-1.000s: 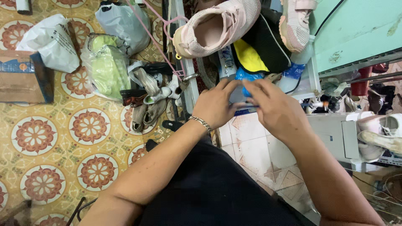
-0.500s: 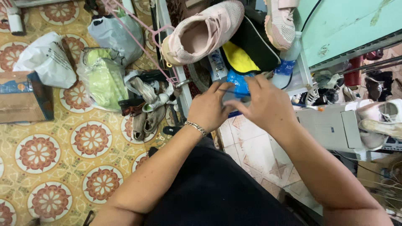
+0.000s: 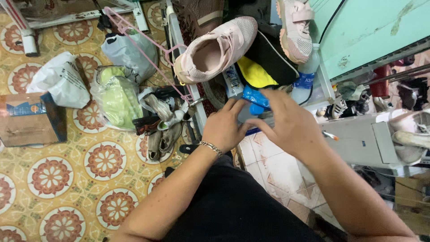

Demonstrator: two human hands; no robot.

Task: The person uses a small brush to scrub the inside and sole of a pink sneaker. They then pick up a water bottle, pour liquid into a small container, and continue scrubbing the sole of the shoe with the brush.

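Hands meet at frame centre: left hand (image 3: 222, 130) and right hand (image 3: 291, 127) both pinch a small blue packet (image 3: 256, 99) at their fingertips, its long axis slanting left to right, below the pink shoe (image 3: 215, 49).

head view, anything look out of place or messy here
Yes. A pink shoe lies tilted on the cluttered table, and worn sandals and plastic bags are strewn over the floor. Both hands hold something blue.
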